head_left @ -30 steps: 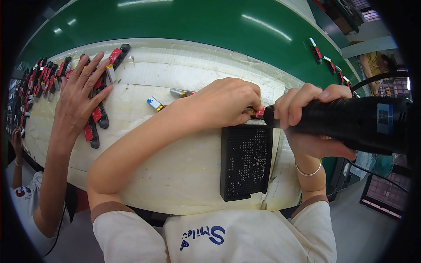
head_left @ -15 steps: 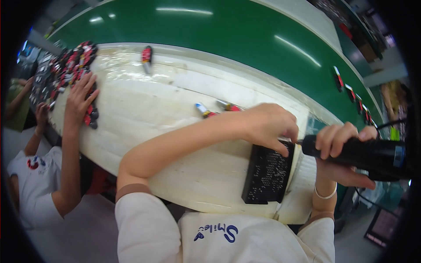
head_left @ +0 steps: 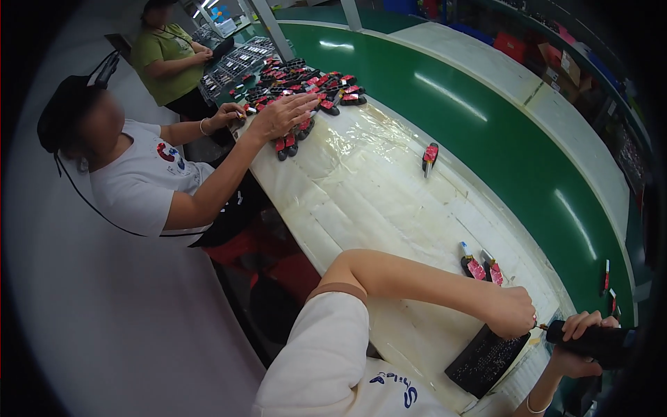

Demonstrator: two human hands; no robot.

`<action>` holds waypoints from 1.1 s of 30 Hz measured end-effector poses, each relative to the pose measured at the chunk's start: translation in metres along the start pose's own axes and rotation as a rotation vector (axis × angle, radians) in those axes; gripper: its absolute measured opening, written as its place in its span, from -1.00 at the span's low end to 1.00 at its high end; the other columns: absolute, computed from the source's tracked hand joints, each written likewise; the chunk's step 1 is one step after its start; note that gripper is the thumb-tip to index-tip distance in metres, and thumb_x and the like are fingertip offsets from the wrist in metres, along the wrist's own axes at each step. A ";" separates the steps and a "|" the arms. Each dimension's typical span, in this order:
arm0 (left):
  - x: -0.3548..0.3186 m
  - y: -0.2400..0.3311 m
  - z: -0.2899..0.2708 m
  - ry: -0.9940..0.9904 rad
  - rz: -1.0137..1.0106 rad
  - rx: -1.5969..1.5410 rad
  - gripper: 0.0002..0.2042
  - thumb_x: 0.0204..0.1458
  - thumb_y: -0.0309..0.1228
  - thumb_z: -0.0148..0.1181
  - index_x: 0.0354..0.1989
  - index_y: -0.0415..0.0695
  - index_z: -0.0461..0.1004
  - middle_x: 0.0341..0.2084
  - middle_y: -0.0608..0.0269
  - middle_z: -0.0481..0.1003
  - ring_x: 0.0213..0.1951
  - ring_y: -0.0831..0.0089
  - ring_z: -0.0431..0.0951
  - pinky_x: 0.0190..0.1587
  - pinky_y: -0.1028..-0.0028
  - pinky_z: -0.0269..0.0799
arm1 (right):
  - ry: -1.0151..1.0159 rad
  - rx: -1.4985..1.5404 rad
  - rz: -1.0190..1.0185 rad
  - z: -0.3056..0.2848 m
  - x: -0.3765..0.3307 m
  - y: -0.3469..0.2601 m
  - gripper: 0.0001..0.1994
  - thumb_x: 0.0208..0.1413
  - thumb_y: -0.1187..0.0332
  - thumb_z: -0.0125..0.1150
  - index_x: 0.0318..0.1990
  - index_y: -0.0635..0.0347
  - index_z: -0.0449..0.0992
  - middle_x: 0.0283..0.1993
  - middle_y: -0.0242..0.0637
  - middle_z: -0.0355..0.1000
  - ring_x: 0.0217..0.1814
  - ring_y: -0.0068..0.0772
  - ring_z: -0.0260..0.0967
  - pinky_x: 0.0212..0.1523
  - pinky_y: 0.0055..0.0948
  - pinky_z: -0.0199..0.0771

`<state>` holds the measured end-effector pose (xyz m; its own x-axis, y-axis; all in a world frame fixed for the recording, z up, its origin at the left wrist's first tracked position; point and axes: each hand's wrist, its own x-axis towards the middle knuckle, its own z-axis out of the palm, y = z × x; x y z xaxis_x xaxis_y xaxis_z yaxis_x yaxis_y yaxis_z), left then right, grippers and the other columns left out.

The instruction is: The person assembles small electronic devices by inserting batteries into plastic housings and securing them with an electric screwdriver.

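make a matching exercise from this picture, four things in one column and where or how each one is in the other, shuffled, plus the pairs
1. left hand
2. right hand
3. black tray
4. pile of red-and-black parts

A. wrapped around a black power tool
B. heaped by a co-worker's hand
C. curled beside the tool's tip
D. dotted with small pale bits

Pairs: 1-C, 2-A, 3-D, 4-B

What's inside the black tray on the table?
The black tray holds scattered small pale specks, too tiny to identify. The left hand overlaps its far end; whatever lies beneath is hidden.
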<state>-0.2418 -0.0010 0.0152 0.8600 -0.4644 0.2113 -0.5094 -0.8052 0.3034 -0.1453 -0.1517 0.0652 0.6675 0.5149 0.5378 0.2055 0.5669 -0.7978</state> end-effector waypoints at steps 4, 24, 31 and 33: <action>-0.008 0.003 0.003 0.025 0.058 0.024 -0.90 -0.30 -0.41 0.18 -0.71 -0.15 0.50 -0.71 0.11 0.48 -0.56 0.20 0.53 -0.57 0.29 0.33 | 0.006 0.024 0.002 0.004 -0.001 0.011 -0.17 -0.25 -0.47 0.07 -0.12 0.14 0.12 -0.60 -0.35 0.14 -0.69 -0.57 0.11 -0.64 -0.64 0.15; -0.004 0.003 0.005 -0.082 0.103 -0.010 -0.90 -0.32 -0.41 0.19 -0.74 -0.13 0.48 -0.73 0.12 0.46 -0.58 0.19 0.51 -0.57 0.29 0.30 | 0.104 -0.006 -0.050 0.009 0.000 0.012 -0.18 -0.21 -0.44 0.06 -0.14 0.18 0.09 -0.63 -0.34 0.14 -0.75 -0.59 0.12 -0.74 -0.69 0.13; -0.007 0.007 0.004 -0.114 0.108 -0.020 -0.92 -0.33 -0.40 0.21 -0.72 -0.10 0.51 -0.72 0.13 0.47 -0.58 0.20 0.51 -0.57 0.30 0.30 | 0.080 -0.006 -0.045 0.010 0.000 0.014 -0.18 -0.19 -0.44 0.06 -0.13 0.17 0.10 -0.63 -0.34 0.14 -0.75 -0.59 0.12 -0.73 -0.68 0.13; -0.004 0.009 0.005 -0.148 0.110 -0.018 -0.93 -0.34 -0.39 0.22 -0.70 -0.10 0.52 -0.70 0.12 0.48 -0.56 0.18 0.52 -0.56 0.28 0.31 | 0.100 -0.020 -0.061 0.009 -0.002 0.011 -0.18 -0.19 -0.43 0.06 -0.12 0.18 0.10 -0.62 -0.34 0.15 -0.75 -0.59 0.11 -0.73 -0.68 0.13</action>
<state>-0.2496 -0.0079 0.0124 0.7931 -0.5999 0.1056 -0.6003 -0.7404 0.3025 -0.1505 -0.1405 0.0576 0.7214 0.4124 0.5564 0.2614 0.5818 -0.7702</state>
